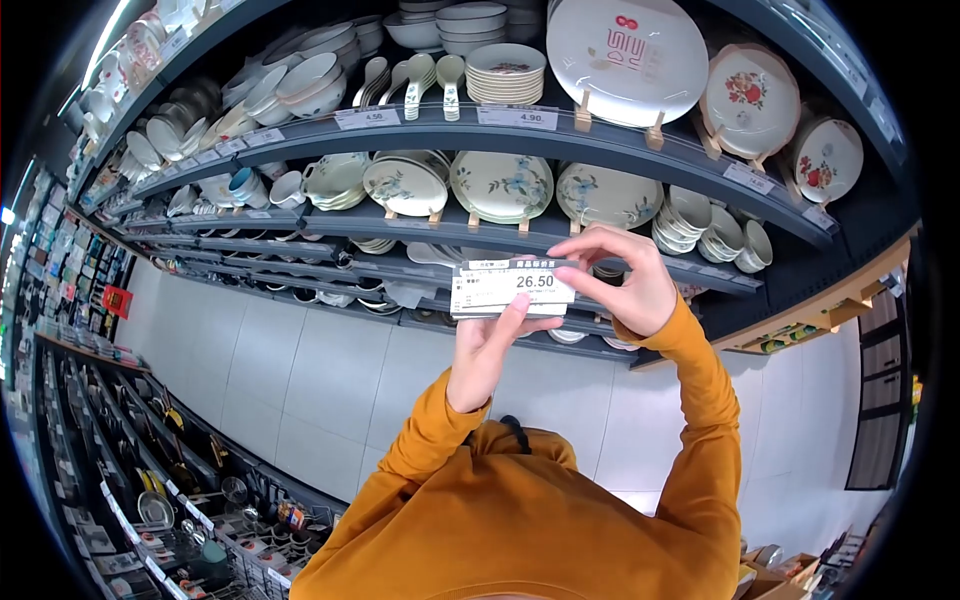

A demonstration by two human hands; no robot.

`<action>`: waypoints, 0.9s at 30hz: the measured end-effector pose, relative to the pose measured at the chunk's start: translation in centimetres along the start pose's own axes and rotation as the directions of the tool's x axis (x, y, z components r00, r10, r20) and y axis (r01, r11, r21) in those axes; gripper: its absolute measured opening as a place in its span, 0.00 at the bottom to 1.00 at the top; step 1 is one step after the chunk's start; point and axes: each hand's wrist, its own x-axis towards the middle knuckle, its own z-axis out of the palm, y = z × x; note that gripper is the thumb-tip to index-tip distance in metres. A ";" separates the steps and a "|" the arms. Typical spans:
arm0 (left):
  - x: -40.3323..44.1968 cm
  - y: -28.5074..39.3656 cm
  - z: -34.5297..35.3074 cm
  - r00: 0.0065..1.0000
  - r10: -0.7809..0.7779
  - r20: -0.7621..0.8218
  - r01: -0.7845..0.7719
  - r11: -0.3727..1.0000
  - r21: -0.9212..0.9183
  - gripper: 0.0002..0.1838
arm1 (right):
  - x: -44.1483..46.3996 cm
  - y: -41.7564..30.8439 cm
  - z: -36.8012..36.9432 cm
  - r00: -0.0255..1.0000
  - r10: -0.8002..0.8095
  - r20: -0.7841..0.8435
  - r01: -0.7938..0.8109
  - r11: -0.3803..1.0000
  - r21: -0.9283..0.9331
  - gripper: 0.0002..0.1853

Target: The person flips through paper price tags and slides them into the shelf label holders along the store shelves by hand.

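A stack of white price labels (512, 290), the top one printed 26.50, is held in front of the shelves. My left hand (485, 350) grips the stack from below, its thumb lying over the front. At the upper right corner of the labels, my right hand (630, 275) pinches the edge between thumb and fingers. Just beyond the labels, floral plates (502, 187) stand upright on small wooden stands on a shelf.
Above are a large white platter (627, 60), stacked bowls (472, 25), spoons (420, 85) and a shelf edge with price tags (517, 118). Racks of kitchen utensils (155, 510) stand at the lower left. Pale floor tiles (325, 370) lie between. Cardboard boxes (775, 580) are at the lower right.
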 end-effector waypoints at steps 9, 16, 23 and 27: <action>-0.4 -0.5 0.7 1.000 -0.004 0.016 0.004 1.000 0.008 0.17 | -1.6 -0.5 -1.1 0.992 0.124 -0.001 -0.123 0.987 0.108 0.11; -0.8 -0.6 1.4 1.000 -0.001 0.016 0.001 0.999 -0.034 0.16 | -2.5 -0.8 -1.1 0.997 0.056 -0.043 -0.053 0.996 0.077 0.13; -1.3 -0.6 2.7 0.999 -0.006 0.048 0.008 0.999 -0.041 0.16 | -4.0 -1.6 -2.0 0.996 0.065 -0.056 -0.059 0.993 0.104 0.14; -1.5 -0.6 3.0 0.996 -0.015 0.087 0.018 0.999 -0.035 0.17 | -4.9 -1.6 -2.0 0.994 0.029 -0.101 -0.019 0.994 0.104 0.13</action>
